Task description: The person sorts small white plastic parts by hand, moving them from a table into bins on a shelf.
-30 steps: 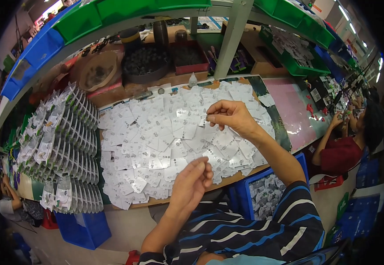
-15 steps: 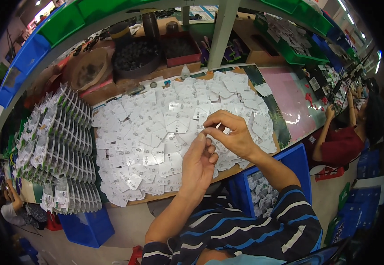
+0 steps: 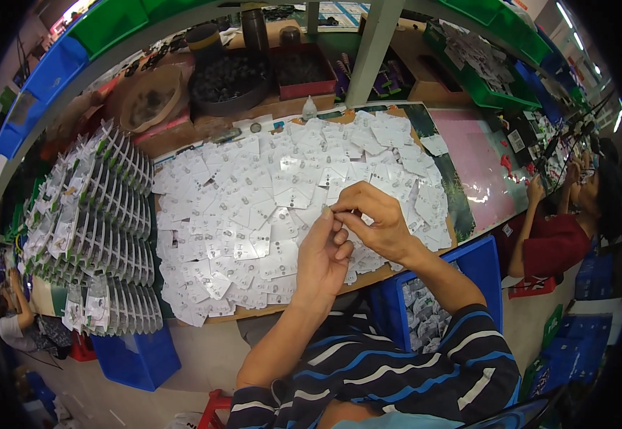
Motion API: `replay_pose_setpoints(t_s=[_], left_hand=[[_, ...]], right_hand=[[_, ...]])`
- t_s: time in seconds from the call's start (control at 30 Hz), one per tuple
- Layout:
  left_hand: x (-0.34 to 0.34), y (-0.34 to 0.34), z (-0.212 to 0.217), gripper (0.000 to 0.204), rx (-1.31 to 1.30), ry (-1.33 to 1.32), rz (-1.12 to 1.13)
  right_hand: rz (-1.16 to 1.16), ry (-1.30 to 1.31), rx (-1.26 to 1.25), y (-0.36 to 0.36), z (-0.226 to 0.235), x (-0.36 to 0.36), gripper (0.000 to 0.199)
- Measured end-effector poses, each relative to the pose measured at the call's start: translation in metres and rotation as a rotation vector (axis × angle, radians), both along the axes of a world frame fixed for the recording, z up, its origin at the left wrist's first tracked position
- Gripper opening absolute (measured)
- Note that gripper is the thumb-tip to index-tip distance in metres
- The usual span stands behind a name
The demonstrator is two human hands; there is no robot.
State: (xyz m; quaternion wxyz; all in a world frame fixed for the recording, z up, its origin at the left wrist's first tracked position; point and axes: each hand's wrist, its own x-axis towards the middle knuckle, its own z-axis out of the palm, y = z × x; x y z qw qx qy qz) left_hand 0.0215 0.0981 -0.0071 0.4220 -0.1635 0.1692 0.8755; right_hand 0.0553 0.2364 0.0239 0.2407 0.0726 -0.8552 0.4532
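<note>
Above the near right part of the spread of white printed cards point(image 3: 246, 222), my two hands meet at the fingertips. My left hand point(image 3: 322, 256) points upward, thumb and forefinger pinched together and the other fingers curled. From the right, my right hand point(image 3: 376, 220) reaches in with its thumb and forefinger pinched against the left fingertips. Whatever lies between the fingers is too small to make out. Many cards overlap under and beyond the hands, with small grey round parts on them.
Stacked rows of carded packs point(image 3: 100, 229) stand at the left. Blue bins point(image 3: 479, 261) point(image 3: 135, 361) sit by the table's near edge, the right one holding packed pieces. At the back are a dark round tub point(image 3: 228, 89) and a red tray point(image 3: 307, 79). A co-worker point(image 3: 550, 243) sits at right.
My right thumb and forefinger have come down and closed in against the left fingertips. The whole view has shifted slightly; the cards look otherwise the same.
</note>
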Motion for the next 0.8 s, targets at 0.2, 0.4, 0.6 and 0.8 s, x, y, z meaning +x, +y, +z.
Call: replay_pose_setpoints(t_s=[0.2, 0.4, 0.6, 0.8], left_hand=[[-0.002, -0.004, 0.004, 0.016, -0.006, 0.001, 0.027], [-0.003, -0.010, 0.003, 0.016, -0.007, 0.013, 0.031], [-0.005, -0.015, -0.001, 0.016, -0.004, 0.024, 0.037], [-0.006, -0.018, 0.002, 0.017, -0.020, 0.020, 0.027]], right_hand=[[0.021, -0.152, -0.146, -0.002, 0.006, 0.001, 0.017], [-0.009, -0.386, -0.341, -0.004, 0.004, 0.001, 0.015], [0.028, -0.291, -0.133, -0.007, 0.008, -0.004, 0.013], [0.053, -0.159, 0.110, -0.009, 0.013, -0.009, 0.007]])
